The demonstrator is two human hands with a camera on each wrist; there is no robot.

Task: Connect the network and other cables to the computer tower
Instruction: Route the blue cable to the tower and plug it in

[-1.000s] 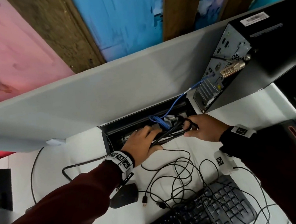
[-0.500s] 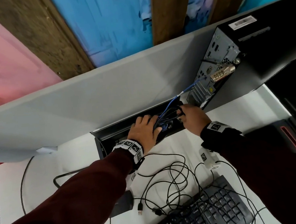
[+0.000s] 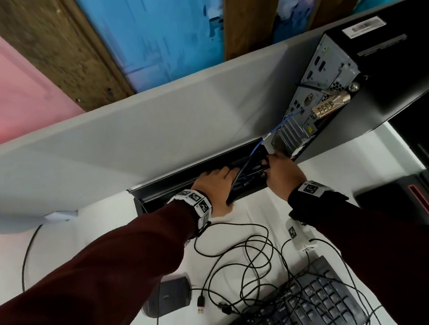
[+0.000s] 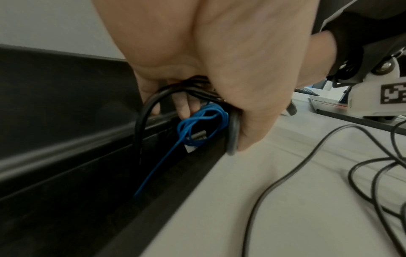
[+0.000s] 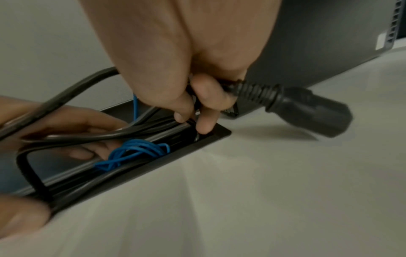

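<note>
Desk (image 3: 92, 242), grey partition (image 3: 131, 132), painted wall (image 3: 162, 32)

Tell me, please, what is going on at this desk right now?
A person is sorting cables at the black cable trough in the white desk. The left hand grips a looped thick black power cable over the trough; the right hand holds the same bundle near its black plug. A thin blue network cable already runs to the back of the black computer tower.
</note>
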